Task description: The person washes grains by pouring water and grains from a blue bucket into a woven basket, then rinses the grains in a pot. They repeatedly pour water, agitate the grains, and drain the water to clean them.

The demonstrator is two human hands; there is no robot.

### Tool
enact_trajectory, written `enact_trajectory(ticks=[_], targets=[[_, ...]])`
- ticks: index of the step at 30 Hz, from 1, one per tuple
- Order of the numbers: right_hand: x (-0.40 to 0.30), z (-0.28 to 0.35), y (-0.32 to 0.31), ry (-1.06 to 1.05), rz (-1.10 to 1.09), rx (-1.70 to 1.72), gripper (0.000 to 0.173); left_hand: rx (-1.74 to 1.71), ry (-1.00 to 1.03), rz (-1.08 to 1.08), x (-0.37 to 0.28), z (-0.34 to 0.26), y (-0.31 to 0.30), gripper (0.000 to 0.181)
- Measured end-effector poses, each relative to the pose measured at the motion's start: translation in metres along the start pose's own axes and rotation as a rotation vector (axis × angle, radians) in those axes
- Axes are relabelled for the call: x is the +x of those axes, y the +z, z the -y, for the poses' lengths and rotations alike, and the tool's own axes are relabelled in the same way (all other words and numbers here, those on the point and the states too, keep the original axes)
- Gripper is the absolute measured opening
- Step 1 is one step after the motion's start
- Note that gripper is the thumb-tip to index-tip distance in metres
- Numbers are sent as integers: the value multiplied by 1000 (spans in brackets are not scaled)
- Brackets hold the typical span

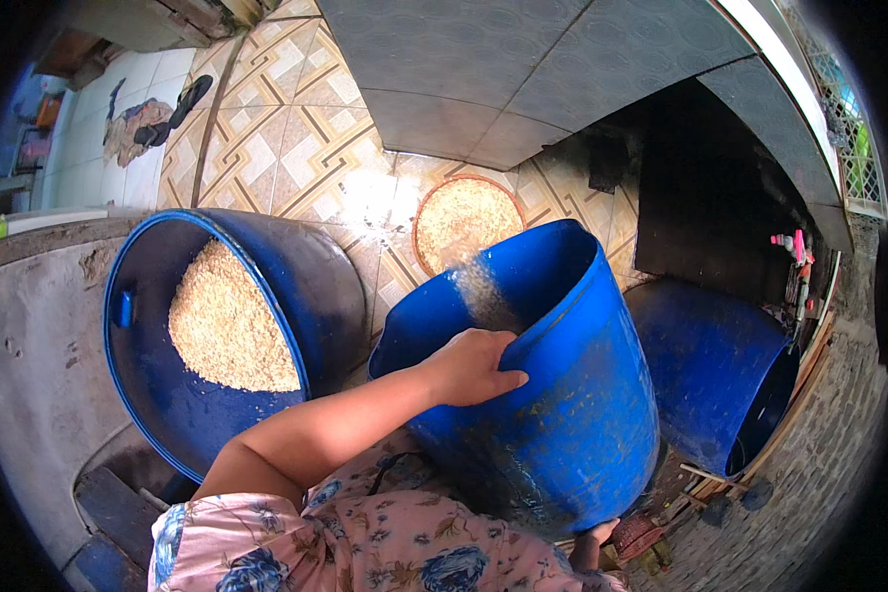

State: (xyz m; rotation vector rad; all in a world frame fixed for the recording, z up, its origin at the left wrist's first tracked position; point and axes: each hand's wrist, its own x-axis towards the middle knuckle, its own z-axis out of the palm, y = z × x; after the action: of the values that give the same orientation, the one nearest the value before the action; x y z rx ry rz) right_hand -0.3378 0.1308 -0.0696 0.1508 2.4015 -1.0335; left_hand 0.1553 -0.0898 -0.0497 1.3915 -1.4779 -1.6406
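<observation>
A blue plastic barrel (555, 399) is tilted in front of me, its mouth towards a round basin (415, 237) on the tiled floor. Pale, wet-looking flakes lie along its inner wall at the rim, and similar pale flakes (470, 218) fill the basin. My left hand (477, 368) grips the barrel's near rim, fingers inside and thumb outside. Down at the barrel's base, my right hand (601, 531) is partly visible against its underside; most of it is hidden. To the left, a second blue barrel (325, 288) leans with its mouth towards me, holding a heap of pale flakes (229, 325).
A third blue barrel (710, 370) lies on its side at the right, near a pink-handled tap (799, 248). A grey tiled counter (481, 81) juts in above. Slippers (191, 100) and a crumpled cloth (135, 133) lie at upper left. A low concrete wall (37, 318) borders the left.
</observation>
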Motion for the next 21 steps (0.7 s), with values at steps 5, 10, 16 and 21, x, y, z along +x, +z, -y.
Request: enact_trajectory(ticks=[5,10,16,21], targets=[[3,0,-6,-8,20,12,61,-16,-53,46,-1,0,-8,31],[9,-2,-14,-28,45,16,62,-21,-62,49,-4,5,-15,31],[-21,7,-3,-34,-28,1,63,-61,-109,79,-6,9,-26,31],[-57,23,11,-35,-109,-39,63,-88,-106,91,-8,13,-32,32]])
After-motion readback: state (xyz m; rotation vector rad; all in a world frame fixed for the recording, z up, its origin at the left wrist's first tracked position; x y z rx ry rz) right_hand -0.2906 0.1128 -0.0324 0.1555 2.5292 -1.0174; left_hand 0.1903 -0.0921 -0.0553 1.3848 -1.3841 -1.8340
